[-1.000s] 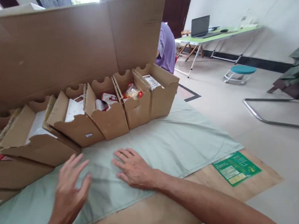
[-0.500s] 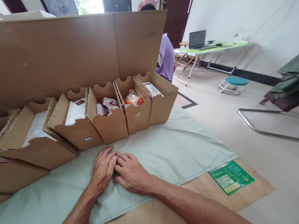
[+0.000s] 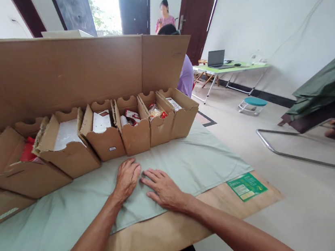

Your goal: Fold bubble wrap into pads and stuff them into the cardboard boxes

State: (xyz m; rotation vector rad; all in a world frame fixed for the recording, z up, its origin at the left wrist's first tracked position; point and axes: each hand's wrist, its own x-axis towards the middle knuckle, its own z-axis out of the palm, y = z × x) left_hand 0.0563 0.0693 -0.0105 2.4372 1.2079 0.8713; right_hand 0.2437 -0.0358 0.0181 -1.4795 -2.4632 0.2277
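My left hand (image 3: 128,176) rests on the pale green cloth (image 3: 135,211), fingers stretched toward the row of cardboard bins. Just to its right my right hand (image 3: 163,187) lies flat on the same cloth with its fingers apart. A small gap separates the two hands, and neither holds anything. Closest to my fingertips are a cardboard bin (image 3: 137,140) with red-and-white packets (image 3: 132,115) in it and a bin (image 3: 108,143) containing a white box (image 3: 101,122). Farther right, another bin (image 3: 162,130) holds a clear and red food packet (image 3: 155,111).
Behind the bins stands a tall cardboard panel (image 3: 87,70). A green label (image 3: 247,187) sits on the wooden table edge (image 3: 157,240). Beyond are a folding table (image 3: 224,68) with a laptop (image 3: 216,59), a teal stool (image 3: 254,101), a metal-framed chair (image 3: 299,154) and other people.
My hands have come apart; before, the right fingers touched the left hand. The view has shifted, bringing more of the left-hand bins and a head at the far left into sight.
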